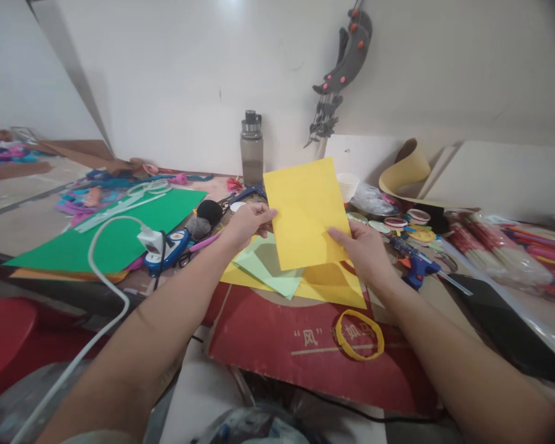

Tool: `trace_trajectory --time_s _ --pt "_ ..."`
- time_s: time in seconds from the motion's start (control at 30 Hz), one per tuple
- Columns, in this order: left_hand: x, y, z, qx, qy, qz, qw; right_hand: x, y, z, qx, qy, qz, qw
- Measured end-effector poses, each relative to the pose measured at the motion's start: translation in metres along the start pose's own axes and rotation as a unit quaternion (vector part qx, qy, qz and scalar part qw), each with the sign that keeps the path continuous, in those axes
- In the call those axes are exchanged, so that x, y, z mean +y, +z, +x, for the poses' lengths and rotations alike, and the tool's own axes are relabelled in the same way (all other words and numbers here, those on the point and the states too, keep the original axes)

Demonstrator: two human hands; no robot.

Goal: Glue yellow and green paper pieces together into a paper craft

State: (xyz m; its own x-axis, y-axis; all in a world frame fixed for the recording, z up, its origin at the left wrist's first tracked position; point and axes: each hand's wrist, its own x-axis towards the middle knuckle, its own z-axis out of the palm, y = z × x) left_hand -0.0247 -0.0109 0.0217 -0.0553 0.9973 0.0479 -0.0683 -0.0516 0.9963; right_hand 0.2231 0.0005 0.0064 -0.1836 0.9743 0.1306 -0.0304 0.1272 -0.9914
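Observation:
A yellow sheet of paper [308,216] is held up over the table, tilted slightly. My left hand [251,225] pinches its left edge between thumb and fingers. On the opposite side my right hand [363,246] grips the sheet, thumb on the front and fingers hidden behind. Beneath it lie a pale green paper [271,271] and a larger yellow sheet [335,287], resting on a red cardboard piece [259,345]. A yellow paper ring [340,333] sits on the cardboard, left of my right forearm.
Green sheets [166,225] and a power strip [167,253] with a white cable lie to the left. A bottle [251,151] stands by the wall. At right are a blue glue gun [416,265], a black board [509,327] and bagged sticks [504,246].

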Motion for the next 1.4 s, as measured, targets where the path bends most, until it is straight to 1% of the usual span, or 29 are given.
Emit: trace_trajectory --time_s 0.07,0.13,0.2,0.27,0.3,0.37,0.47,0.53,0.63,0.73,0.8,0.93,1.0,1.1,1.2,1.3,1.37,1.4 --pt "0.001 0.001 0.000 0.013 -0.002 -0.021 1.000 0.001 0.000 0.002 0.019 -0.013 0.054 0.998" --pt "0.002 0.002 0.000 0.046 0.006 -0.055 0.997 0.001 0.001 0.004 0.020 -0.032 0.099 0.994" --pt "0.003 0.003 0.000 0.089 0.021 -0.098 0.991 0.002 0.003 0.004 -0.008 -0.037 0.124 0.992" --pt "0.004 0.004 0.000 0.119 0.032 -0.137 0.983 0.004 0.005 0.003 -0.055 -0.025 0.127 0.990" --pt "0.003 0.005 0.000 0.122 0.034 -0.152 0.980 0.005 0.007 0.002 -0.078 -0.019 0.122 0.989" --pt "0.001 0.008 0.000 0.108 0.028 -0.170 0.979 0.008 0.010 -0.001 -0.108 -0.009 0.104 0.989" --pt "-0.003 0.014 -0.002 0.072 0.015 -0.179 0.981 0.010 0.014 -0.005 -0.121 -0.001 0.092 0.988" --pt "-0.005 0.018 -0.003 0.049 -0.003 -0.176 0.983 0.011 0.014 -0.007 -0.106 0.003 0.082 0.991" --pt "-0.006 0.019 -0.005 0.014 -0.045 -0.160 0.986 0.013 0.010 -0.005 -0.062 0.010 0.061 0.996" --pt "-0.005 0.016 -0.003 -0.001 -0.049 -0.152 0.987 0.016 0.005 0.001 -0.035 0.016 0.044 0.998" --pt "-0.004 0.011 -0.001 0.017 -0.042 -0.152 0.987 0.017 0.002 0.006 -0.025 0.014 0.031 0.999" --pt "0.000 -0.001 0.003 0.083 -0.022 -0.158 0.984 0.016 -0.002 0.012 -0.010 0.008 0.009 1.000" --pt "0.002 -0.005 0.003 0.095 -0.007 -0.153 0.984 0.015 -0.004 0.013 -0.001 0.002 -0.006 1.000" --pt "0.004 -0.008 0.003 0.094 0.005 -0.138 0.986 0.015 -0.005 0.014 0.018 -0.013 -0.019 1.000" --pt "0.003 -0.008 0.003 0.080 -0.008 -0.125 0.989 0.016 -0.006 0.014 0.035 -0.037 0.025 0.998" --pt "0.003 -0.008 0.005 0.038 -0.042 -0.113 0.992 0.018 -0.008 0.015 0.040 -0.056 0.067 0.995" --pt "0.004 -0.009 0.006 0.002 -0.056 -0.110 0.992 0.018 -0.009 0.016 0.043 -0.060 0.061 0.995" --pt "0.004 -0.010 0.006 -0.008 -0.054 -0.112 0.992 0.018 -0.010 0.017 0.045 -0.060 0.048 0.996"
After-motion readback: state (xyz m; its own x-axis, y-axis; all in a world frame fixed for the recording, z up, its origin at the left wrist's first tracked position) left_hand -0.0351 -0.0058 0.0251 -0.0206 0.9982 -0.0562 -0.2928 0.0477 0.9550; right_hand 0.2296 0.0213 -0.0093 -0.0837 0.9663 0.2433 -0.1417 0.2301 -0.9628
